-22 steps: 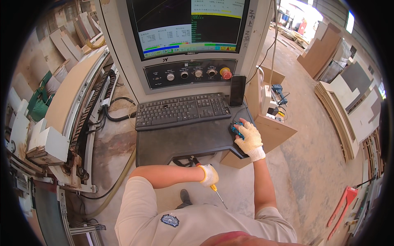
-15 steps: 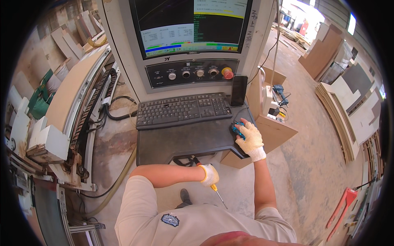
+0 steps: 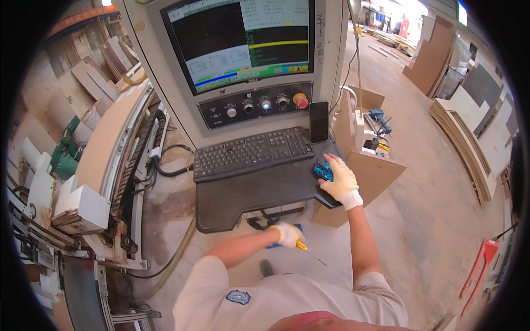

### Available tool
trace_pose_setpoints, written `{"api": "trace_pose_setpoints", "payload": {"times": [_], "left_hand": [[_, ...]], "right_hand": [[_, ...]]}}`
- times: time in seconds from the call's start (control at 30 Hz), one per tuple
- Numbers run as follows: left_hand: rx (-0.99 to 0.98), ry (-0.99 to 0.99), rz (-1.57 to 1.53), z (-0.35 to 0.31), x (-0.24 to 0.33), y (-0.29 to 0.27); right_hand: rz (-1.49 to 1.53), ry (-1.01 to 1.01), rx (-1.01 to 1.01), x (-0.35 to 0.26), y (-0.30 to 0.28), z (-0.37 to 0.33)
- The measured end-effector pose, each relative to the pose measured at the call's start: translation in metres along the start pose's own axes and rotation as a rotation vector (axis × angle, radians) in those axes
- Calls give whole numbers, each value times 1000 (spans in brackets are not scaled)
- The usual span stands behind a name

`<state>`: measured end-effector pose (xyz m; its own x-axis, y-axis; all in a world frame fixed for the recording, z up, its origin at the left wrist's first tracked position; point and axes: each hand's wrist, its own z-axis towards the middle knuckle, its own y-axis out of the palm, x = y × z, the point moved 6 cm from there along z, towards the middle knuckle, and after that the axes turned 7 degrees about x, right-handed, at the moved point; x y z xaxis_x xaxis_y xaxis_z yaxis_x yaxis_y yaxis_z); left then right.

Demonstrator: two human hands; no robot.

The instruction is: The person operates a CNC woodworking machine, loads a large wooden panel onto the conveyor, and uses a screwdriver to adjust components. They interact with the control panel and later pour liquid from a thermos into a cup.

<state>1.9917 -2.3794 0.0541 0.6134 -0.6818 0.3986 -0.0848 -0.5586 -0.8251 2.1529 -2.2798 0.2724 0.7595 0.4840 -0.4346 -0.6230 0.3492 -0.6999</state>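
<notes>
My right hand [image 3: 338, 181], in a cream knitted glove, rests with curled fingers on a black-and-blue patterned computer mouse [image 3: 323, 170] at the right end of the dark desk shelf [image 3: 259, 197]. Below the shelf's front edge, my gloved left hand [image 3: 288, 235] is closed round a screwdriver [image 3: 302, 245]. Its yellow handle sticks out by the hand, and the thin metal shaft points down and right. Something blue shows just behind that hand; I cannot make out what it is. A black keyboard [image 3: 251, 153] lies at the back of the shelf.
A monitor [image 3: 243, 47] stands above a control panel [image 3: 218, 113] with a red stop button [image 3: 300, 100]. A phone [image 3: 318, 122] leans upright beside the keyboard. A power drill [image 3: 380, 120] lies in the wooden box at right. A long machine bed [image 3: 107, 127] runs along the left.
The view has shifted, and the monitor now appears tilted. One panel button has lit up white, and the screen content differs. My right hand stays on the mouse; my left hand still holds the screwdriver.
</notes>
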Motion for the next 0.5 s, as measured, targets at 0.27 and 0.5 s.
{"api": "trace_pose_setpoints", "payload": {"times": [0.27, 0.5], "left_hand": [[243, -1377, -532, -196, -132, 306], [1871, -1650, -461, -469, -249, 205]], "right_hand": [[595, 596, 375, 95, 10, -18], [938, 544, 687, 130, 5, -25]]}}
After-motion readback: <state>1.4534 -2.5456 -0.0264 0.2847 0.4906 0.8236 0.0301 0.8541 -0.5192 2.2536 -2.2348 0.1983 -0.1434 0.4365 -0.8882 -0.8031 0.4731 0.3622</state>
